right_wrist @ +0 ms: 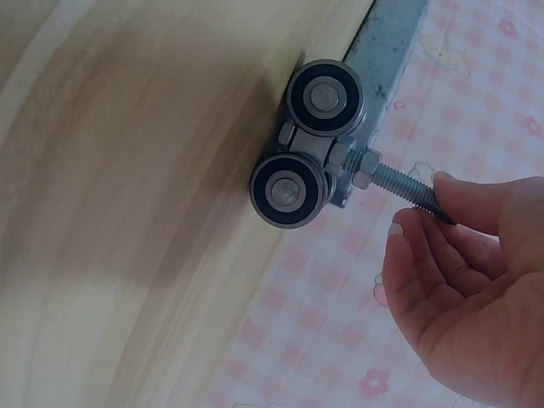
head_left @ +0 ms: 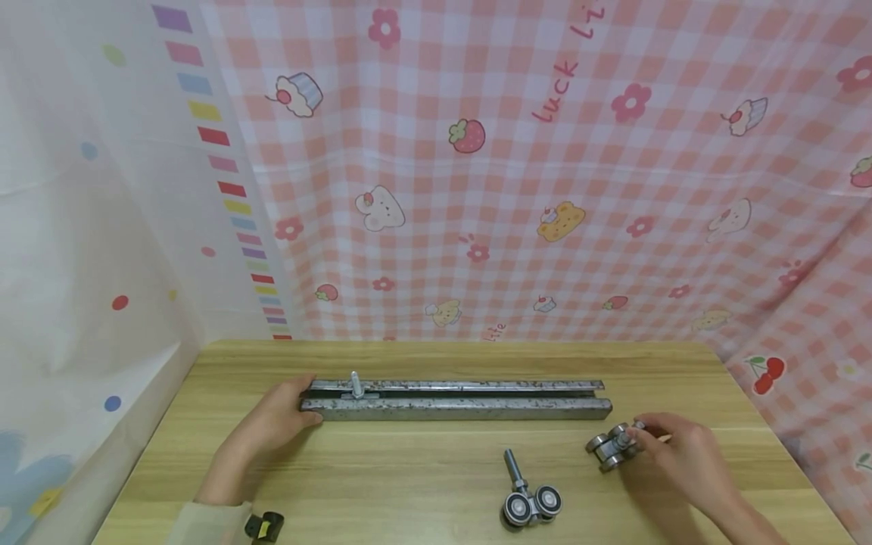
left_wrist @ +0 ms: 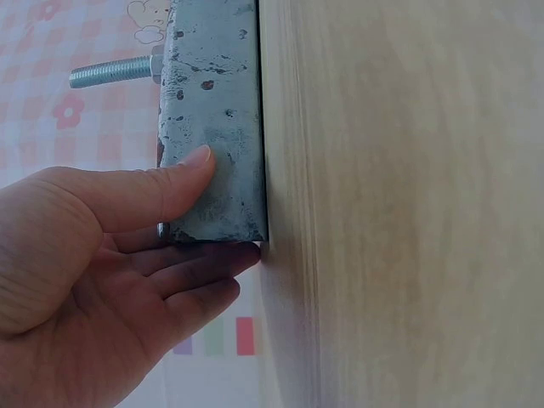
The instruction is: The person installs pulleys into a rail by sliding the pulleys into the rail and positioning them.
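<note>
A scuffed metal channel rail (head_left: 456, 410) lies lengthwise on the table, its slot facing up. My left hand (head_left: 269, 424) grips its left end, the thumb on the near side wall and the other fingers around the end and far side. Near that end a threaded bolt (left_wrist: 110, 71) stands up out of the slot, on a flat piece. My right hand (head_left: 691, 458) pinches the threaded stem of a roller trolley (right_wrist: 308, 144) between thumb and fingers. This trolley, with its paired bearing wheels and nuts, is just off the rail's right end. Whether its wheels touch the table I cannot tell.
A second roller trolley (head_left: 533, 506) lies on the wooden table (head_left: 381, 477) in front of the rail, its stem pointing away. A small black object (head_left: 266, 526) is by the left sleeve. Behind the table hangs a pink checked cloth (head_left: 422, 174).
</note>
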Motion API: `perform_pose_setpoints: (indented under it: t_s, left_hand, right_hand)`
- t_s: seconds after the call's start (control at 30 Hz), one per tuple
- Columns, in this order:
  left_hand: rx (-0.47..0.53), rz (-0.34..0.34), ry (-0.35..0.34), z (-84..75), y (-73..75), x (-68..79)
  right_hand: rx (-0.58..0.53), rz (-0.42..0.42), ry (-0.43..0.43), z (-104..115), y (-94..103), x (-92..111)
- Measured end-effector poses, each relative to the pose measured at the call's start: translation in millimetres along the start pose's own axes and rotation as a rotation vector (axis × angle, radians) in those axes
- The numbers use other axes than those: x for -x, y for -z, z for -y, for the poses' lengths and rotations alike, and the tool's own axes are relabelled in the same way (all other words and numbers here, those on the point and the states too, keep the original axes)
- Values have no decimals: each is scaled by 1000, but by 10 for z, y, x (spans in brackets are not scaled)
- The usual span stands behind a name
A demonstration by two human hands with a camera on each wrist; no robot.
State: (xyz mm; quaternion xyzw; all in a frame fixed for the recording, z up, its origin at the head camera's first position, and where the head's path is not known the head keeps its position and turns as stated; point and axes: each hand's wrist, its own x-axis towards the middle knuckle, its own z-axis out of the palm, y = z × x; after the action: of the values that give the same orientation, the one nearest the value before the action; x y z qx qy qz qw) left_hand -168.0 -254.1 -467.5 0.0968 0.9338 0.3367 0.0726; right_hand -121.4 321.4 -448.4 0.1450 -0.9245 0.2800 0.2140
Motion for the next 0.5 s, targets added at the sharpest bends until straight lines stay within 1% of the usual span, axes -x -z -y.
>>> perform_pose_setpoints:
  t_s: [0.2, 0.5]
  left_hand:
    - [3, -1, 3, -4, 2, -3]
    - [-10, -8, -4, 6, -3, -10]
  right_hand:
    - [-3, 11, -39, -82, 37, -36]
    - [40, 5, -86, -186, 102, -69]
